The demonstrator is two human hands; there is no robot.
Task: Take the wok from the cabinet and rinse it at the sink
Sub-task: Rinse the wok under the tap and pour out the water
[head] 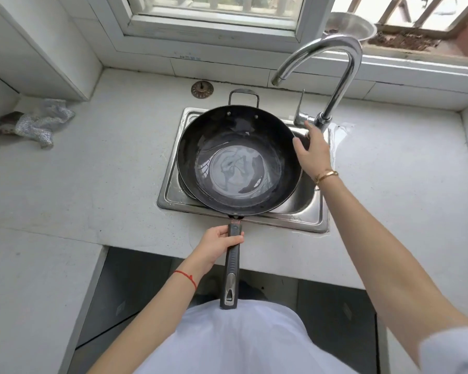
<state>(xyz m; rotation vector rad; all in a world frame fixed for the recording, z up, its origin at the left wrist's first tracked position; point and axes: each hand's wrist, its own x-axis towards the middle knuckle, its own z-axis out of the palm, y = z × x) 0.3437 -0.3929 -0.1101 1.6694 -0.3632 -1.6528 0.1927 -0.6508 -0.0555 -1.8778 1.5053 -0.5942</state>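
left hand (219, 245) gripping wok (238, 160) handle over sink (305, 211), right hand (311, 149) fingers loose by faucet (333, 76), rag (35, 121) apart

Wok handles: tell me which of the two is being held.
The long black handle pointing toward the person; the left hand grips it near the wok. The small loop handle on the far rim, toward the window, is untouched.

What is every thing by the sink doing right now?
wok: over the sink, a little water pooled inside
faucet: no water coming out
sink: mostly covered by the wok
left hand: closed on the wok's long handle
right hand: at the faucet lever, fingers spread
cloth: crumpled on the counter
drain strainer: lying on the counter
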